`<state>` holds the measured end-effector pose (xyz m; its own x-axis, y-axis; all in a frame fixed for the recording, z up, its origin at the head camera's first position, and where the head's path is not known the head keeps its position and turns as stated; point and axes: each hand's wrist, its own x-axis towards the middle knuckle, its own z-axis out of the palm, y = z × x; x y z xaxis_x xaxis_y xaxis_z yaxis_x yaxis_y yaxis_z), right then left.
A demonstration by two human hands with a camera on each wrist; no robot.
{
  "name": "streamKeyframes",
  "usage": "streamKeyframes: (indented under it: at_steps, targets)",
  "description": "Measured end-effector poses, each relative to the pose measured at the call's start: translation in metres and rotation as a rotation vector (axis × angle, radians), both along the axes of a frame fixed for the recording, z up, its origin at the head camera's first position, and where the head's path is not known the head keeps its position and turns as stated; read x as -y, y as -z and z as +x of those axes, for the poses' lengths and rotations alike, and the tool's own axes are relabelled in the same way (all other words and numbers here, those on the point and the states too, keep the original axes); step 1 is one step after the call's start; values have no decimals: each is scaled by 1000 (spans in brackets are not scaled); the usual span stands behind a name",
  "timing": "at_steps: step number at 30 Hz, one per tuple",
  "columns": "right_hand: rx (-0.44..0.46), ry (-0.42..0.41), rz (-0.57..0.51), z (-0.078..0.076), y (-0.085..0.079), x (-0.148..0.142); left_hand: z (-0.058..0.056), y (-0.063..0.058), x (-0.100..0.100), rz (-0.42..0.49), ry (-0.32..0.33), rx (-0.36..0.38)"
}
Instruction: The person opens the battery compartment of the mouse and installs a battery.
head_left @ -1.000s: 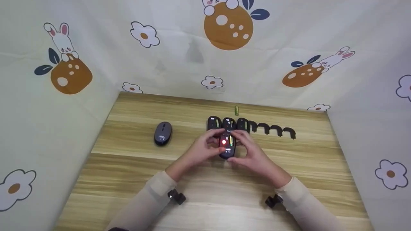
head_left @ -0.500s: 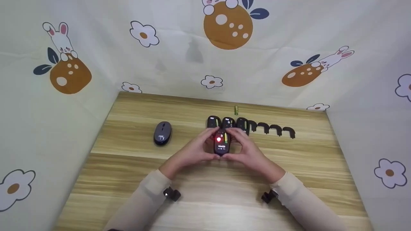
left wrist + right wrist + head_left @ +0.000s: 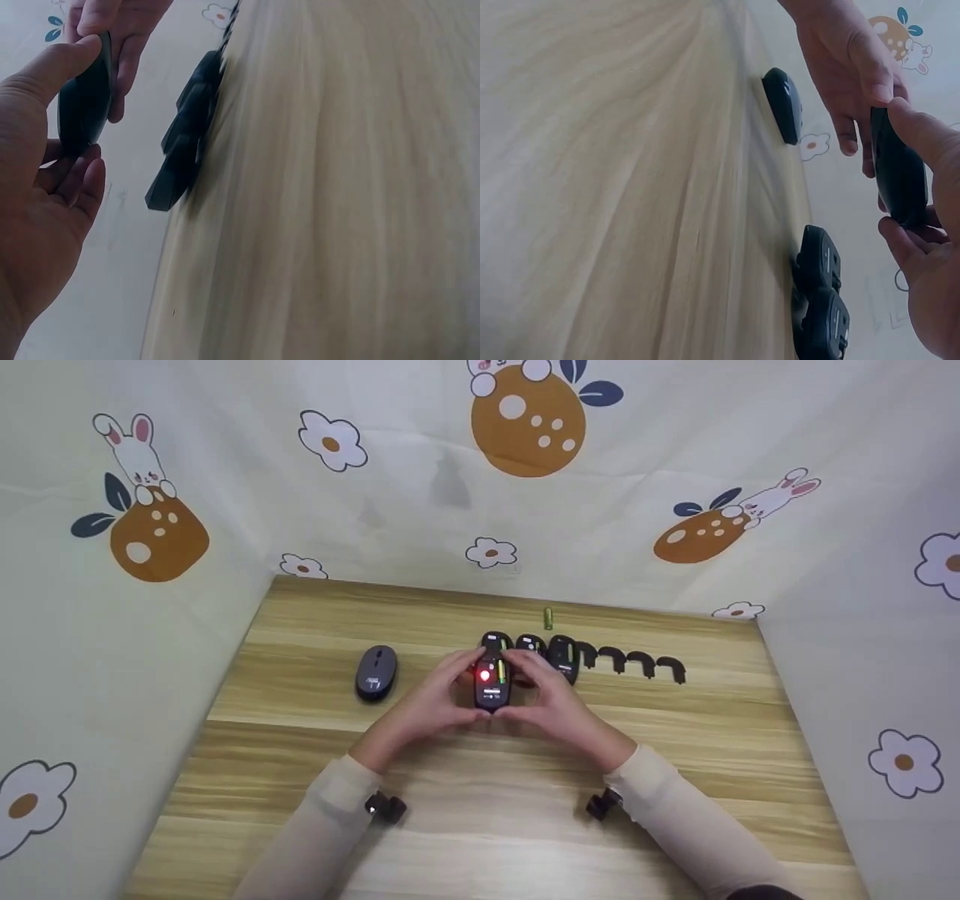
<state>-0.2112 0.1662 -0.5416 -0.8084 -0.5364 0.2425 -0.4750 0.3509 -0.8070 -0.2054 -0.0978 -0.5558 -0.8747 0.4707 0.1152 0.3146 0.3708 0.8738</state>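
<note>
Both hands hold one dark computer mouse (image 3: pixel 492 694) belly-up between them. Its red sensor light glows, and a green-yellow battery (image 3: pixel 502 670) lies in its open compartment. My left hand (image 3: pixel 431 690) grips the mouse's left side, thumb at the near end and fingers at the far end. On the other side my right hand (image 3: pixel 555 694) holds it the same way. In the left wrist view the mouse (image 3: pixel 84 109) is lifted above the table. Just behind it, three more upturned mice (image 3: pixel 564 660) sit in a row, the left two partly hidden by the hands and held mouse.
Right of the row lie several black curved covers (image 3: pixel 612 658). A loose green battery (image 3: pixel 547 619) is behind the mice. Upright on the left rests a grey mouse (image 3: pixel 376 672). Patterned cloth (image 3: pixel 405 510) encloses the back and sides of the wooden table (image 3: pixel 465 810).
Both hands have carried the mouse leftward and slightly away, from in front of the middle and right mice to the leftmost one. The left thumb has moved from its underside to its near end.
</note>
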Motion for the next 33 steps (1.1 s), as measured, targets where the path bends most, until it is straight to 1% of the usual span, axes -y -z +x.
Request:
streamKeyframes:
  at_steps: [5, 11, 15, 18, 21, 28, 33]
  targets:
    - [-4, -2, 30, -7, -2, 12, -4, -1, 10, 5, -29, -30]
    - [2, 17, 80, -14, -2, 22, -5, 0, 20, 14, -63, 3]
    - [-23, 10, 109, -21, -2, 27, -7, 0, 24, -4, -102, 12]
    - [-50, -1, 130, -27, -2, 31, -10, -1, 26, -39, -127, 7]
    - [-61, -8, 152, -32, -1, 34, -13, -1, 28, -93, -136, -11]
    - [-114, -8, 205, -43, 1, 43, -24, -4, 33, -213, -128, -94]
    - [-121, 16, 253, -50, 3, 50, -32, -6, 36, -259, -115, -125]
